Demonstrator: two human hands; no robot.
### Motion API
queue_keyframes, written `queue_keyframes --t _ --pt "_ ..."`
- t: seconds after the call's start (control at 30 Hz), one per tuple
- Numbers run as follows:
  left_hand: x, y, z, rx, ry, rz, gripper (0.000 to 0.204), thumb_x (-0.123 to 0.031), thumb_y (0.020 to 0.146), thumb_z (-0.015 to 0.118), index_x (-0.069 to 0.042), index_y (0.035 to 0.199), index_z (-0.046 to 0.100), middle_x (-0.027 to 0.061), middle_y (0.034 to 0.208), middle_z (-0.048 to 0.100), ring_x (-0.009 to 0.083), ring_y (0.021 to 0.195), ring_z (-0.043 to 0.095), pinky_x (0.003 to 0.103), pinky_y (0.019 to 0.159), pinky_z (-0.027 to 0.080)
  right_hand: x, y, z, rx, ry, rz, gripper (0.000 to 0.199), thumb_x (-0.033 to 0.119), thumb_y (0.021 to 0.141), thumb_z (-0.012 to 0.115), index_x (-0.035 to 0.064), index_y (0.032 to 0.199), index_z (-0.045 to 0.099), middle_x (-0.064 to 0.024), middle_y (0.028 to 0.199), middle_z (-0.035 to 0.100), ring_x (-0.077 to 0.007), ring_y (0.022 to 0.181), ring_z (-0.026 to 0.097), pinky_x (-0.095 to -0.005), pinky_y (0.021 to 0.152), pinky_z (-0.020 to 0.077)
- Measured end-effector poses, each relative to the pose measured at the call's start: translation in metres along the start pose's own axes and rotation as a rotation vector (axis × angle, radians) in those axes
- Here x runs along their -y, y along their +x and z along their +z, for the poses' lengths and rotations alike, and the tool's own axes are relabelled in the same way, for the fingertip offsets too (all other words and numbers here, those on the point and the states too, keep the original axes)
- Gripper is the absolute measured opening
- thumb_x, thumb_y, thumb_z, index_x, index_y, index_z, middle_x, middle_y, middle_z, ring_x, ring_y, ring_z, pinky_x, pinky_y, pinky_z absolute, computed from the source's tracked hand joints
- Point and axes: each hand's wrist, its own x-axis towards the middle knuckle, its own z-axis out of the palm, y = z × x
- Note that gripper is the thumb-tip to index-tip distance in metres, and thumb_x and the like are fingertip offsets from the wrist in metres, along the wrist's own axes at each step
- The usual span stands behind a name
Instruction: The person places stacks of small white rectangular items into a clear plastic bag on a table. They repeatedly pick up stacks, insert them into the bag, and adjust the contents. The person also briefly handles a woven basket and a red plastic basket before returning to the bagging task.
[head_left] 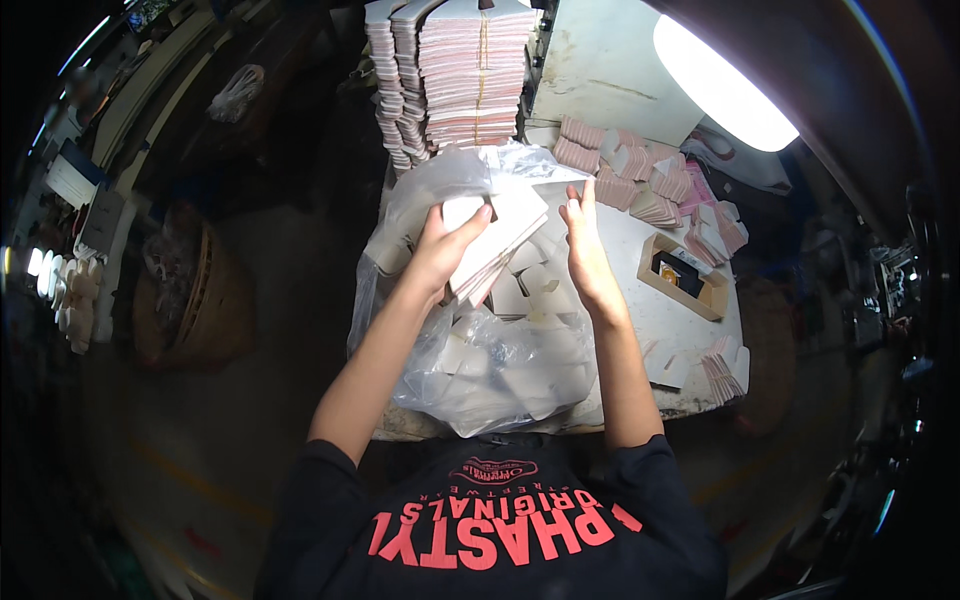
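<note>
My left hand (pixel 445 245) is closed around a stack of flat white pieces (pixel 505 235) with pinkish edges, thumb on top. The stack is tilted above a clear plastic bag (pixel 420 190) that stands wide at the mouth on the table. Inside the bag lie many loose white pieces (pixel 545 290), partly veiled by the film. My right hand (pixel 590 245) is at the bag's right side, fingers pointing up. A corner of the bag's rim is drawn out to its fingertips, which seem to grip it; the exact pinch is hard to see.
Tall tied stacks of white and pink sheets (pixel 475 75) rise at the table's back. Small bundles of pieces (pixel 625 170) lie at the back right, near a bright lamp (pixel 725 85). A small open box (pixel 683 278) sits on the white table (pixel 625 325). A wicker basket (pixel 200 290) stands left.
</note>
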Motion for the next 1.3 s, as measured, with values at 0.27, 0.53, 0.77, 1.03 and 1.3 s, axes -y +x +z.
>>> queue_keyframes --t 0.27,0.53,0.77,1.03,1.3 --pt "0.03 0.13 -0.011 0.103 1.245 0.145 0.053 -0.036 0.094 0.077 -0.003 0.134 0.069 0.0215 0.141 0.067 0.037 0.125 0.065 0.041 0.107 0.051 -0.02 -0.007 -0.032 -0.08 -0.06 -0.037 0.08 0.045 0.11 0.056 0.0202 0.174 0.014 -0.0221 0.173 0.025 -0.0355 0.154 0.037 -0.051 0.119 0.0401" --pt "0.035 0.086 -0.002 -0.155 1.382 0.42 0.041 -0.022 0.097 0.069 -0.001 0.133 0.067 0.0287 0.144 0.058 0.0459 0.134 0.055 0.053 0.11 0.048 -0.066 0.061 -0.086 -0.3 -0.267 0.064 0.079 0.027 0.1 0.069 0.0012 0.164 0.031 -0.0284 0.16 0.042 -0.0372 0.136 0.056 -0.0445 0.115 0.045" --pt "0.061 -0.071 -0.012 0.154 1.464 0.154 0.059 -0.028 0.104 0.06 -0.002 0.155 0.05 0.0292 0.17 0.03 0.0483 0.161 0.019 0.058 0.129 0.024 -0.094 0.16 -0.076 -0.397 -0.742 0.141 0.111 0.04 0.086 0.083 0.0023 0.168 0.018 -0.0391 0.161 0.032 -0.0523 0.152 0.034 -0.0531 0.125 0.0317" --pt "0.114 -0.136 -0.046 0.073 1.313 0.068 0.07 -0.042 0.102 0.062 -0.017 0.164 0.043 0.0226 0.177 0.015 0.0464 0.164 0.008 0.06 0.13 0.015 -0.133 0.219 -0.045 -0.448 -1.015 0.264 0.13 0.065 0.077 0.085 0.0032 0.168 0.016 -0.0382 0.155 0.042 -0.053 0.147 0.041 -0.0561 0.12 0.0377" --pt "0.119 -0.134 -0.036 0.02 1.374 0.09 0.068 -0.041 0.102 0.063 -0.015 0.162 0.046 0.0251 0.175 0.018 0.0484 0.163 0.01 0.061 0.13 0.015 -0.13 0.19 -0.067 -0.71 -0.937 0.021 0.085 0.049 0.083 0.08 0.0073 0.15 0.051 -0.0249 0.137 0.064 -0.0427 0.124 0.063 -0.0554 0.107 0.0501"
